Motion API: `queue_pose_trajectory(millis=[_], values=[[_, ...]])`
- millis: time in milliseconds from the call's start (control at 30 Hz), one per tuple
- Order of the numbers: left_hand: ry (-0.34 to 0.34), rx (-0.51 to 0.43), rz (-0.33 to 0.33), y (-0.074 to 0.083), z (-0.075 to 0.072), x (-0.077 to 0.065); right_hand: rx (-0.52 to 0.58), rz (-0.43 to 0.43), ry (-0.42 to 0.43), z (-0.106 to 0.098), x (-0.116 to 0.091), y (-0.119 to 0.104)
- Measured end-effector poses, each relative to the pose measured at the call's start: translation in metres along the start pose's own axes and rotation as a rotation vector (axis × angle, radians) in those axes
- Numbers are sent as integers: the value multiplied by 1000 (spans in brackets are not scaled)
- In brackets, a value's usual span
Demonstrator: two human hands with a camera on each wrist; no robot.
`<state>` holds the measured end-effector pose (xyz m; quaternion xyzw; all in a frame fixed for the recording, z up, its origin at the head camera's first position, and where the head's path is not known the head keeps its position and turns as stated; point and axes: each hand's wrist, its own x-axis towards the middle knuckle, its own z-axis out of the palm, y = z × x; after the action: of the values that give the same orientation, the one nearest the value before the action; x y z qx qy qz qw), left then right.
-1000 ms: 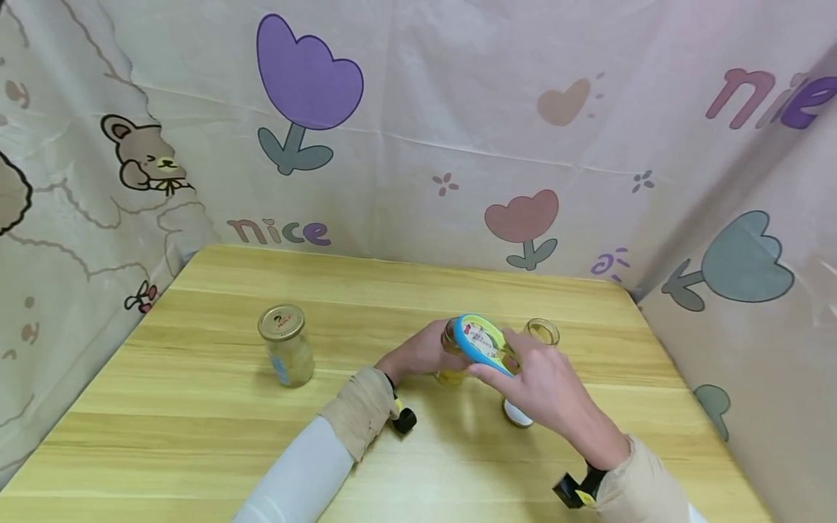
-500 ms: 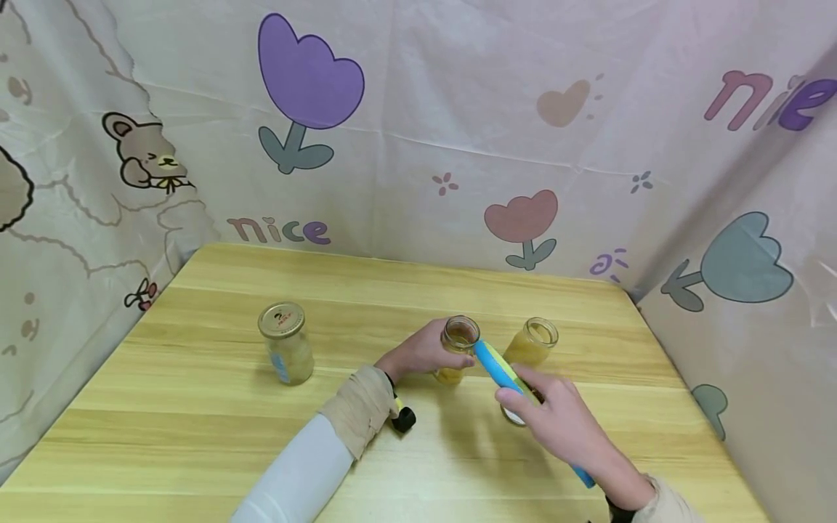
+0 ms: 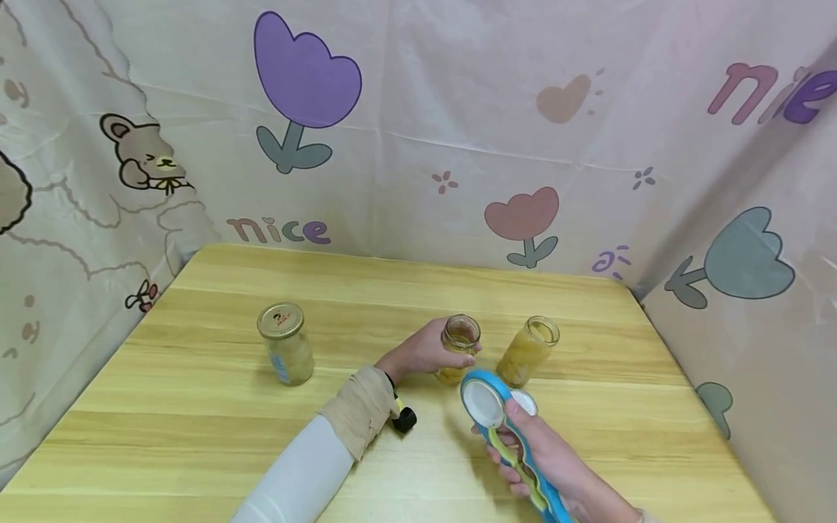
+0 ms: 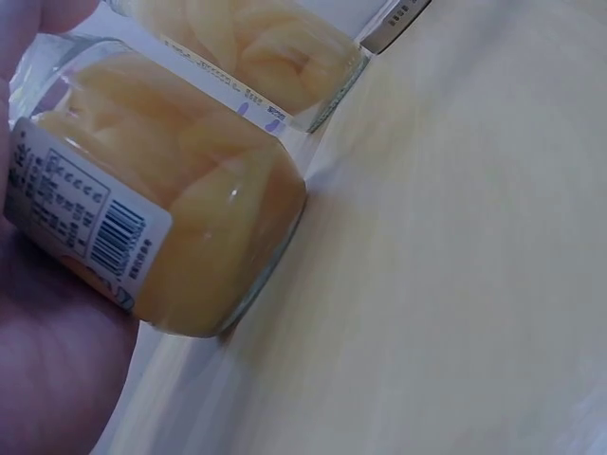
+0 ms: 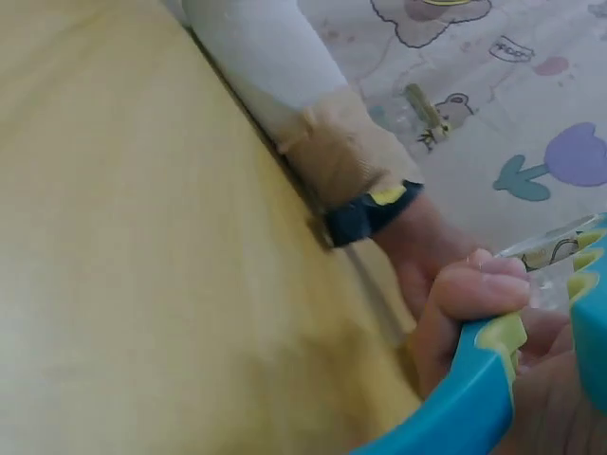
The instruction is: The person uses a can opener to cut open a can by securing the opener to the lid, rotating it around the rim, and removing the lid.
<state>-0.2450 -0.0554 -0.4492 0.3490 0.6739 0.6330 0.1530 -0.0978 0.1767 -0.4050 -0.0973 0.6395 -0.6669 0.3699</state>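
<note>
The left hand [image 3: 423, 350] has its fingers curled round the upper part of an open jar [image 3: 461, 333] of yellow pieces at mid-bench [image 3: 366, 465]. At five o'clock from it, the right hand [image 3: 549, 452] wraps its fingers round the handles of a blue-and-green opener [image 3: 502, 390]; the white disc [image 3: 482, 404] in its ring may be a lid. A second jar [image 3: 525, 357], open, stands at three o'clock, a loose lid [image 3: 525, 400] at four, a capped jar [image 3: 289, 356] at nine.
</note>
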Motion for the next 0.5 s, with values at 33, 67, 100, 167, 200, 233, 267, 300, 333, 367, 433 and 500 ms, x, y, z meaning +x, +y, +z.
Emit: queue_pose_trajectory(millis=[33, 67, 100, 167, 200, 233, 267, 300, 333, 367, 433, 500], values=[[3, -3, -5, 0, 0, 0, 28, 6, -17, 2, 0, 4], [5, -6, -10, 0, 0, 0, 53, 14, -32, 3, 1, 7], [7, -6, -16, 1, 0, 0, 71, 20, -44, 4, 1, 11], [11, -4, -20, 0, 0, -1, 98, 32, -63, 7, 2, 16], [11, -4, -20, 0, 0, -1, 110, 41, -69, 8, 3, 19], [12, -5, -21, 0, 0, 0, 117, 52, -71, 9, 4, 21], [13, -4, -22, 0, 0, -1, 124, 62, -80, 10, 5, 23], [14, -5, -22, 0, 0, -1, 133, 74, -90, 11, 6, 25], [15, -4, -21, 1, -1, -1, 141, 86, -99, 12, 8, 27], [15, -4, -21, 1, -1, -1, 147, 95, -109, 13, 9, 28], [18, 0, -23, 1, -1, -1, 167, 115, -131, 15, 12, 31], [21, 3, -26, 1, 0, -1, 202, 135, -155, 17, 14, 33]])
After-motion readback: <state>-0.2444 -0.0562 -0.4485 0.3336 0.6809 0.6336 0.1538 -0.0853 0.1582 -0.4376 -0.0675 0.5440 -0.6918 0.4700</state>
